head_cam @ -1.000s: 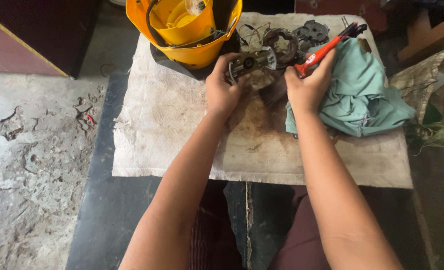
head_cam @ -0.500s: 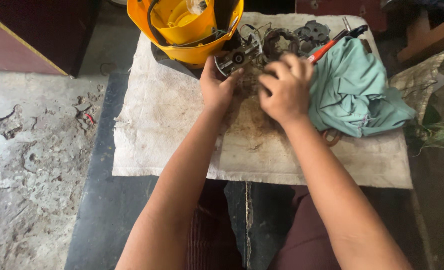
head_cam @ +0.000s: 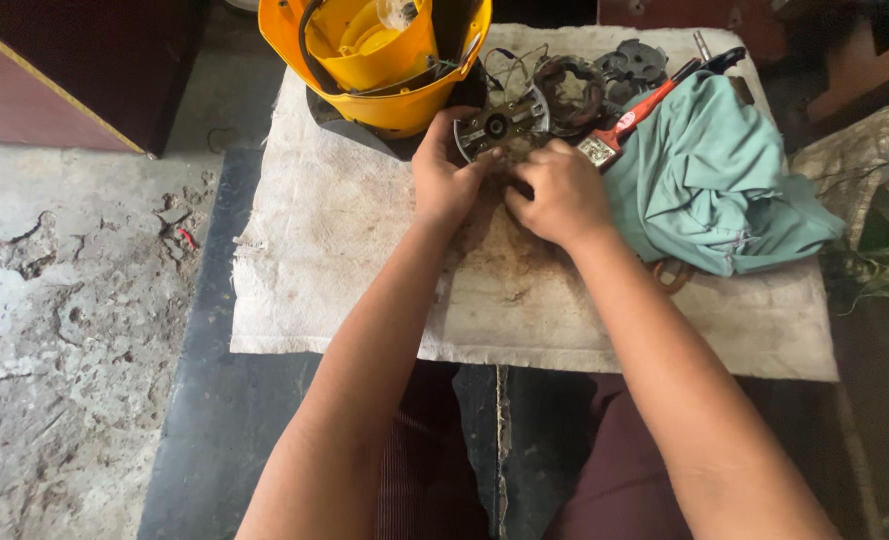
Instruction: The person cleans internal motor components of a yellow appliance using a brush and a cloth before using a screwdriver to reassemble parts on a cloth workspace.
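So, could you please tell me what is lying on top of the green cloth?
A red-handled tool rests across the green cloth's upper edge. Whatever lies beneath the cloth is covered.

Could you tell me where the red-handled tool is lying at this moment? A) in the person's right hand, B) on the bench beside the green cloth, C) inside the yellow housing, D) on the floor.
B: the red-handled tool lies on the bench against the green cloth, while the right hand and left hand are on the round metal part.
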